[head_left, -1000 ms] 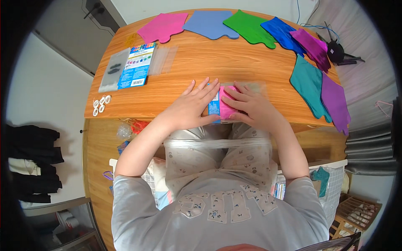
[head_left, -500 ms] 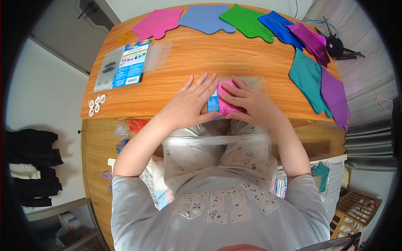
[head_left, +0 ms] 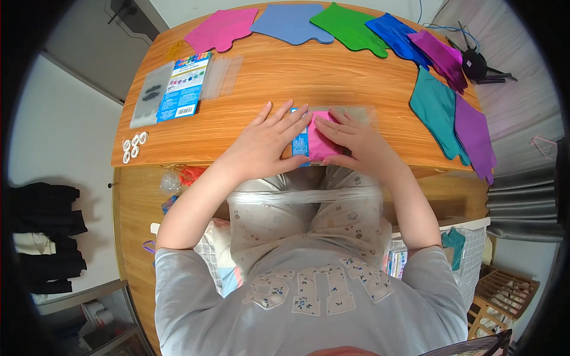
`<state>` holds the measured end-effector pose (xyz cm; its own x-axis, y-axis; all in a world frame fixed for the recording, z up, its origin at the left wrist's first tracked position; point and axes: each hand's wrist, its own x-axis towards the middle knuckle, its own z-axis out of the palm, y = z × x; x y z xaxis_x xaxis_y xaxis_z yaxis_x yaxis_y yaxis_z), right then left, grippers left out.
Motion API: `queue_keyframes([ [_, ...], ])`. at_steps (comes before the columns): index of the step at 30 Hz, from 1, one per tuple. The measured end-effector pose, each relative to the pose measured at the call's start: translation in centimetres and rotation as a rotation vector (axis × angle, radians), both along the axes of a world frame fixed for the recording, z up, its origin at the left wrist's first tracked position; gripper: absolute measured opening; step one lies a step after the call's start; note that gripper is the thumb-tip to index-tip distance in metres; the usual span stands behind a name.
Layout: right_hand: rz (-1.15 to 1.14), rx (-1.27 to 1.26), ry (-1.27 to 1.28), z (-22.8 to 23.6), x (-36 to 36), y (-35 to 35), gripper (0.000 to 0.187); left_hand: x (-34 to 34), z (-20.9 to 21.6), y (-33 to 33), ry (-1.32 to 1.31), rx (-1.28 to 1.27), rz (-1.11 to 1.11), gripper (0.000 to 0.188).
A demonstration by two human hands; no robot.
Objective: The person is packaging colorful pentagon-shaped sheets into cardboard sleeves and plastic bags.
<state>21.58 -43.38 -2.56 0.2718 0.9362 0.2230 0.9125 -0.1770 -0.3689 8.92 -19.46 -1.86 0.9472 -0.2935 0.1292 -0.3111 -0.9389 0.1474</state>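
At the table's near edge lies a flat clear plastic bag point(head_left: 362, 113) with a folded bright pink sheet point(head_left: 322, 144) and a blue printed card point(head_left: 300, 142) in it. My left hand point(head_left: 261, 147) lies spread over the left side, its fingertips and thumb on the blue card. My right hand point(head_left: 361, 147) rests flat on the right side of the pink sheet, fingers stretched out. Neither hand grips anything. The parts of the bag under my palms are hidden.
Stacks of shiny shaped sheets line the far and right edges: pink point(head_left: 222, 29), grey-blue point(head_left: 294, 25), green point(head_left: 347, 29), blue point(head_left: 396, 38), magenta point(head_left: 439, 56), teal point(head_left: 436, 113), purple point(head_left: 475, 133). At left are blue cards point(head_left: 181, 95), clear sleeves point(head_left: 222, 77) and white string coils point(head_left: 135, 145).
The pink sheet looks smoother and flatter under my hands. My right fingers have shifted slightly on it. Otherwise the whole view has only moved a little.
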Motion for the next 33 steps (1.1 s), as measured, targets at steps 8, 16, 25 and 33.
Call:
queue_keyframes([
  [8, 0.032, 0.010, 0.044, -0.5, 0.3, 0.0, 0.069, 0.1, -0.4, -0.6, -0.002, -0.004, 0.013, 0.082],
  [16, 0.056, 0.021, -0.091, 0.1, -0.6, 0.2, 0.068, -0.4, -0.9, -2.1, -0.058, -0.077, 0.067, 0.084],
  [25, 0.000, 0.061, -0.135, -0.3, -4.2, -2.3, 0.066, -7.6, -3.5, -2.8, 0.140, -0.589, 0.359, 0.033],
  [33, 0.019, 0.179, -0.195, -2.3, -6.7, -2.1, 0.062, -7.1, -7.7, -5.3, 0.441, -1.882, 0.552, 0.022],
])
